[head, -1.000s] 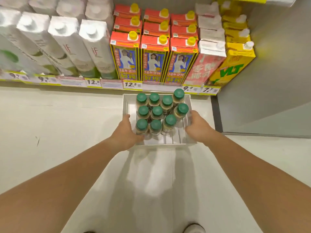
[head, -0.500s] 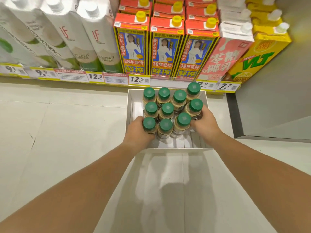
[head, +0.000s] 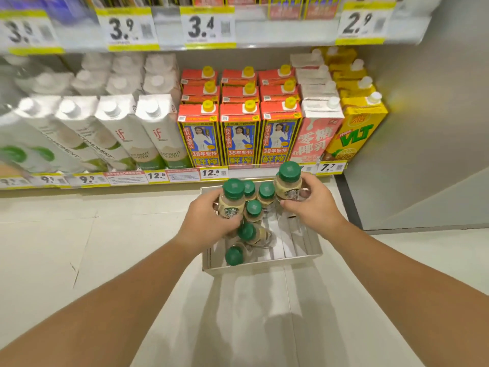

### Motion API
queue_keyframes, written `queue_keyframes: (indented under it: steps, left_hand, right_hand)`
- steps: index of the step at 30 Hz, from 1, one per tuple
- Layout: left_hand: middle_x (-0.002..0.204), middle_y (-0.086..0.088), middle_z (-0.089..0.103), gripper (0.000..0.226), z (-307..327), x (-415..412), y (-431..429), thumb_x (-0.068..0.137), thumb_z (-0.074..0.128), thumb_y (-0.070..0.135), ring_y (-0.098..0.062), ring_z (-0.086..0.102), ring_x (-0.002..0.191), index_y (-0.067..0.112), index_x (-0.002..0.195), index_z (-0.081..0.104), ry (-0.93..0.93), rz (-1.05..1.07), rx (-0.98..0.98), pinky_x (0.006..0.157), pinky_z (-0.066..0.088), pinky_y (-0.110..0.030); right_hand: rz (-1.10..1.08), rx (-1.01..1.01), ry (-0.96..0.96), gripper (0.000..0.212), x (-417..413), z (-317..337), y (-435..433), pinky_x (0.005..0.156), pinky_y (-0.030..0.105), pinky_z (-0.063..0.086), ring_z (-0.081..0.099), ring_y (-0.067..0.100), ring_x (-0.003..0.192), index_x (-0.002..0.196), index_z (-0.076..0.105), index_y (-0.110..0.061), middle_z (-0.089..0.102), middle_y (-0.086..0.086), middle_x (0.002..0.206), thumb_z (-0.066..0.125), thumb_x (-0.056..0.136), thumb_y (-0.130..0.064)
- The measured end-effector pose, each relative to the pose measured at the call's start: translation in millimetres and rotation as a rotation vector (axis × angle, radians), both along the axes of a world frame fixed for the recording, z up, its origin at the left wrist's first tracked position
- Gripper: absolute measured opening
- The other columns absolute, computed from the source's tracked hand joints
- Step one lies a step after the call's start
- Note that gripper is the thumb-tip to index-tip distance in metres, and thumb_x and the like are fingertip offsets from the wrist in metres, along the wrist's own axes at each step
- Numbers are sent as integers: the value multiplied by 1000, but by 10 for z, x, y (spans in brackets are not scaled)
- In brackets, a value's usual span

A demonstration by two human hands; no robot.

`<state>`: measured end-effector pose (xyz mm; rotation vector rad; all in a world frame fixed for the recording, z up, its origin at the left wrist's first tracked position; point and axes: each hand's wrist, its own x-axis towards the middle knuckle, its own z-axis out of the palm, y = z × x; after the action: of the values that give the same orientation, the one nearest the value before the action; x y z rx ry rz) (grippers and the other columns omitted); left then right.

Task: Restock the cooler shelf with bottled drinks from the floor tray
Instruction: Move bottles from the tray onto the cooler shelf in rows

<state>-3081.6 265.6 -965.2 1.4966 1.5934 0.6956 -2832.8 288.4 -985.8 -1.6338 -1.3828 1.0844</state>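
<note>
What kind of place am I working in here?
Most likely a supermarket or convenience-store drinks aisle: shelf-edge price tags, rows of identical drink cartons facing out, and a floor tray of green-capped bottles from which both hands are lifting stock.

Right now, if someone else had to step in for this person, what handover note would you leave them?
Left hand: closed on one green-capped bottle, lifted above the tray.
Right hand: closed on another bottle, also lifted.
Tray: on the floor below the carton shelf; about five bottles remain, two near ones tipped over.
Done: two bottles picked up.
Left: shelve both, then the rest; none visibly placed yet.
</note>
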Motion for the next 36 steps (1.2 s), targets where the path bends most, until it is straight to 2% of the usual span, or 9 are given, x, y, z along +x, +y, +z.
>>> queue_keyframes:
  steps: [4, 7, 10, 19, 21, 24, 30, 33, 36]
  left_hand:
    - [87, 11, 72, 30, 657, 25, 239, 72, 84, 13, 6, 61, 74, 28, 94, 69, -40, -43, 72, 62, 44, -6]
    - [88, 8, 73, 30, 1148, 45, 447, 73, 83, 13, 0, 64, 77, 25, 96, 69, -66, -73, 153, 66, 47, -9]
    - [86, 13, 74, 34, 1703, 74, 671, 74, 83, 11, 6, 64, 75, 33, 93, 67, -120, -110, 232, 65, 45, -5]
    - [81, 10, 75, 24, 3554, 33, 1179, 72, 84, 19, -5, 67, 72, 27, 91, 71, -167, -225, 423, 67, 52, -24]
    - [80, 9, 76, 25, 3915, 79, 1268, 70, 85, 20, -4, 67, 70, 26, 91, 72, -173, -237, 460, 70, 56, -28]
    - [77, 8, 75, 22, 4423, 190, 1364, 72, 83, 17, 0, 65, 64, 24, 89, 71, -153, -220, 527, 62, 53, -20]
    - [82, -9, 71, 32, 5341, 458, 1581, 70, 82, 31, -25, 64, 71, 14, 91, 66, -104, -125, 626, 65, 54, -40]
    - [77, -2, 66, 38, 5756, 618, 1709, 71, 83, 33, -17, 60, 66, 16, 96, 60, -69, -82, 674, 61, 52, -36]
    - [80, 1, 71, 36, 6035, 784, 1855, 72, 84, 32, -12, 70, 68, 23, 94, 57, -61, -29, 676, 67, 59, -35]
  right_hand:
    - [27, 34, 58, 53, -143, 580, 4, 85, 15, 49, 64, -4, 97, 112, 61, -35, 70, -14, 107, 84, 73, -8]
    - [17, 128, 63, 53, -240, 1059, 86, 94, 31, 53, 67, 11, 103, 115, 65, -29, 72, -6, 109, 83, 69, -11]
    - [-7, 204, 72, 56, -282, 1601, 203, 96, 38, 54, 67, 15, 105, 119, 64, -29, 73, -5, 110, 83, 67, -18]
    - [-74, 411, -58, 41, -268, 3545, 522, 81, 19, 50, 68, 5, 91, 104, 67, -32, 75, -9, 99, 84, 74, -12]
    - [-77, 468, -64, 39, -237, 3932, 602, 80, 20, 51, 69, 5, 89, 103, 67, -31, 76, -9, 96, 85, 73, -11]
    - [-100, 552, -75, 38, -151, 4432, 731, 78, 22, 54, 70, 9, 86, 105, 69, -24, 76, -5, 95, 85, 73, -11]
    - [-89, 626, -82, 41, 110, 5217, 1117, 84, 34, 58, 72, 11, 88, 110, 68, -28, 76, -7, 96, 84, 74, -18]
    - [-70, 672, -69, 42, 274, 5585, 1370, 86, 39, 58, 71, 13, 91, 113, 69, -27, 76, -7, 97, 84, 74, -20]
    - [-73, 715, -72, 41, 434, 5891, 1638, 83, 36, 58, 70, 12, 92, 112, 69, -29, 75, -9, 99, 83, 73, -29]
